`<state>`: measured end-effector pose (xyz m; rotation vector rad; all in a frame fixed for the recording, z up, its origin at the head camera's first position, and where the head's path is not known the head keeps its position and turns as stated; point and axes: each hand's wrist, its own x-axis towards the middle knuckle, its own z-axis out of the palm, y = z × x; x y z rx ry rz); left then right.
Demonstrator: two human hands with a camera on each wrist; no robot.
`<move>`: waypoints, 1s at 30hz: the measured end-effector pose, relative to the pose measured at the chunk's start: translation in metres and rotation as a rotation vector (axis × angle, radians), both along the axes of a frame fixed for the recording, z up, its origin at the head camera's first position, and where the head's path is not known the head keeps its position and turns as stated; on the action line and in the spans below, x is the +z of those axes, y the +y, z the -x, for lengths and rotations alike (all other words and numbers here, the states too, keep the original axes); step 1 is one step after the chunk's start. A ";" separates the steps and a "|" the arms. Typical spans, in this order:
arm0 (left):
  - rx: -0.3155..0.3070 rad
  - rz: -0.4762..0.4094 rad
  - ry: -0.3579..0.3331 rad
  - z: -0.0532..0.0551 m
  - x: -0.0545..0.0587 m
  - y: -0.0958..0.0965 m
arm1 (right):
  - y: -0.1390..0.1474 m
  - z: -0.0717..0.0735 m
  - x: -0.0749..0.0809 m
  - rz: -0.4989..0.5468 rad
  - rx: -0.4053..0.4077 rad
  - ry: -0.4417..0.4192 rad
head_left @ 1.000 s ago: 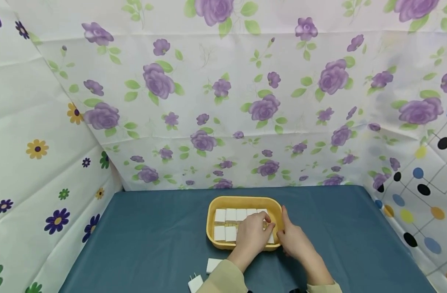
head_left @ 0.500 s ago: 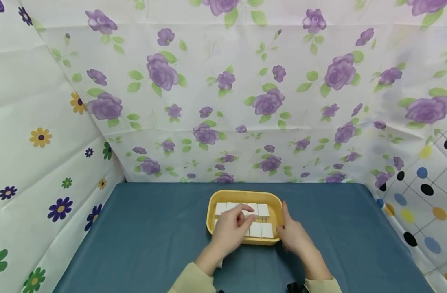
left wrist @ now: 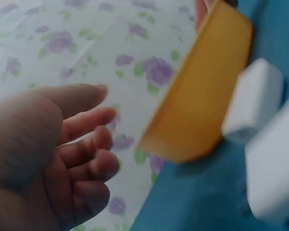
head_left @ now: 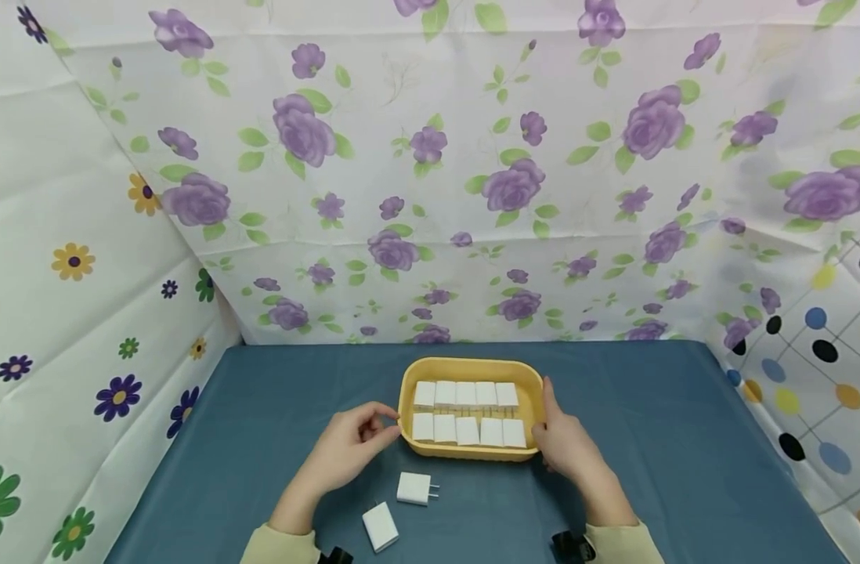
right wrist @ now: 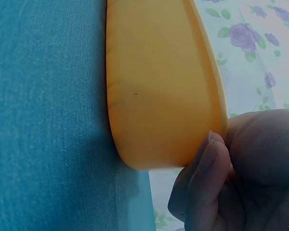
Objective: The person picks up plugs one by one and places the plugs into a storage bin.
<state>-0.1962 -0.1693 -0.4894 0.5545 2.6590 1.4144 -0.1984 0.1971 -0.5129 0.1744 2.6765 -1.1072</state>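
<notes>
A yellow plastic basket (head_left: 465, 370) stands on the table, holding two rows of white plug chargers (head_left: 467, 431) with their prongs toward the middle. My right hand (head_left: 571, 450) grips its right rim; the right wrist view has thumb and fingers pinching the basket (right wrist: 159, 86) edge. At the left end of the basket is my left hand (head_left: 341, 450), its fingers loosely bent. In the left wrist view that hand (left wrist: 62, 154) holds nothing, with a gap to the basket wall (left wrist: 202, 86). Two loose chargers, one (head_left: 413, 488) with prongs pointing right and another (head_left: 381, 526) tilted, lie in front.
A blue-grey cloth (head_left: 296, 376) covers the table. Behind it hangs a sheet with purple flowers (head_left: 303, 129). Patterned sheets also close off the left (head_left: 42, 329) and right (head_left: 846, 352) sides.
My left hand has lifted away from the chargers inside the basket and moved left, out past its rim. Both loose chargers are now uncovered. The right hand keeps its grip on the rim.
</notes>
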 end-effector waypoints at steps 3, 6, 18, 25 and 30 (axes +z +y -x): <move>-0.062 0.075 0.007 -0.001 -0.004 -0.005 | 0.001 0.001 0.002 0.002 -0.006 -0.001; -0.140 0.128 0.023 -0.003 -0.004 -0.003 | 0.002 0.001 0.004 -0.006 -0.009 0.001; -0.329 0.497 0.122 -0.016 0.004 0.023 | 0.003 0.003 0.007 -0.017 -0.016 0.009; -0.340 0.577 0.067 -0.021 -0.005 0.024 | 0.001 0.000 0.003 -0.015 -0.005 0.009; -0.362 0.532 0.095 -0.021 -0.014 0.024 | -0.001 -0.002 0.000 -0.004 -0.001 0.012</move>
